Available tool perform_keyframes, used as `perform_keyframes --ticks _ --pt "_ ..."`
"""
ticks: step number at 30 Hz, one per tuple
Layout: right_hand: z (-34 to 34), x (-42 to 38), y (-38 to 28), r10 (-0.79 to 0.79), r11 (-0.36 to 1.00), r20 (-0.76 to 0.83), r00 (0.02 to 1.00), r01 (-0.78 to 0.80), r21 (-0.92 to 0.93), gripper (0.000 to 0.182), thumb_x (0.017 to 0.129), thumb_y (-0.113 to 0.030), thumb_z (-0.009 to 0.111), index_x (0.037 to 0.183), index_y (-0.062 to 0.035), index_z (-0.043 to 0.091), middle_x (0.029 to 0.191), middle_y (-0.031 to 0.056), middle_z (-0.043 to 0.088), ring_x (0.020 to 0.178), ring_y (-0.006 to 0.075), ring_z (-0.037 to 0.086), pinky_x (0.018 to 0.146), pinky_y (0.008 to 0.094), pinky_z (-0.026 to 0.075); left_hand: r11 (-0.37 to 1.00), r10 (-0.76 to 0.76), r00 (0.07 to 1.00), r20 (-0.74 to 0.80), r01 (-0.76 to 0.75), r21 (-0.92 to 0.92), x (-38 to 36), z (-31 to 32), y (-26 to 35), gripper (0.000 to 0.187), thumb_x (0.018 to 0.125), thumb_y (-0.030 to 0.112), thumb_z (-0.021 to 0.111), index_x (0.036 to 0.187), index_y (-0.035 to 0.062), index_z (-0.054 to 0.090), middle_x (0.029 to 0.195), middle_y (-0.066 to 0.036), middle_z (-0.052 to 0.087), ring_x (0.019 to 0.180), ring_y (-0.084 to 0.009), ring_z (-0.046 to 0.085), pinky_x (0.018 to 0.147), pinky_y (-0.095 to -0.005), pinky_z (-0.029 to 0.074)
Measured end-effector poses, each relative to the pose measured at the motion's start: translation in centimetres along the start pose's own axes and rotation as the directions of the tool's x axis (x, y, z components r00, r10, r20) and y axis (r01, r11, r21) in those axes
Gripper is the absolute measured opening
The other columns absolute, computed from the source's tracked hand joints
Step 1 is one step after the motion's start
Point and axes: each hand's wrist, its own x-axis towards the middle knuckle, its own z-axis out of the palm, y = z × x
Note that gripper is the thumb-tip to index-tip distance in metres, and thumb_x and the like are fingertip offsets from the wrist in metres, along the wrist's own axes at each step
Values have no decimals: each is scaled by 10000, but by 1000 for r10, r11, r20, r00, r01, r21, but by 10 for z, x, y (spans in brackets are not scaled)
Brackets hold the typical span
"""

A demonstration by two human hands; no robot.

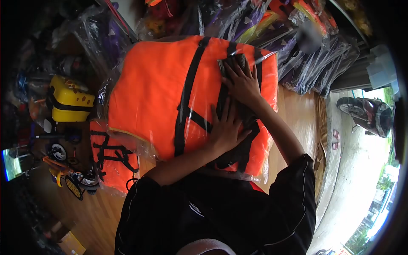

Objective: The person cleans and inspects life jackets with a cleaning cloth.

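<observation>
A large orange life jacket (148,85) with black straps lies in front of me inside clear plastic. My left hand (226,131) rests flat on its lower right part, fingers spread over the plastic and the black webbing. Farther up, my right hand (243,83) presses down with its fingers apart on a dark folded patch (233,63) near the jacket's right side. Neither hand is wrapped round anything.
A second orange life jacket (114,159) with black straps lies at the lower left. Beyond it stand a yellow case (70,100) and small wheeled items (76,182). Plastic-wrapped goods (297,59) are piled at the back. Outside on the right is a motorcycle (365,114).
</observation>
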Motion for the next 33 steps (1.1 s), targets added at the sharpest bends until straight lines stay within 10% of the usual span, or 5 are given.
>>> perform_keyframes --ticks 3,11,15,23,33 --pt "24 52 9 -110 993 -35 993 108 -51 522 844 -480 318 1267 -176 350 1338 63 285 1256 338 174 1009 482 139 999 -31 999 -29 31 -10 -2 -1 0 668 781 503 432 1270 67 305 1328 -262 155 1249 -388 138 878 -673 113" --pt "44 139 57 372 875 481 794 -473 104 654 786 -584 282 1127 -75 512 1176 179 467 1144 321 393 949 417 284 999 -38 999 -14 37 -17 1 -4 -1 699 785 503 425 1313 87 234 1344 -231 155 1255 -371 142 894 -660 132" --pt "56 144 86 374 880 530 761 -471 54 679 771 -608 290 1085 -60 541 1116 203 503 1075 322 462 920 394 325 999 -27 1000 -10 27 -25 3 -6 -1 706 788 520 409 1319 95 223 1352 -222 148 1267 -350 124 899 -661 114" --pt "55 137 112 480 848 425 767 -529 -2 631 764 -571 363 1074 -52 543 1093 222 506 1060 337 465 890 399 355 998 1 1000 -14 -2 -62 2 -2 1 690 789 518 406 1312 97 249 1358 -217 137 1274 -340 106 903 -664 88" --pt "28 135 116 540 835 -70 838 -545 -77 485 771 -486 433 785 -47 638 813 198 601 783 355 579 693 431 441 997 4 1000 -23 -6 -78 0 2 3 699 793 519 393 1321 95 218 1356 -214 149 1273 -337 114 903 -664 94"
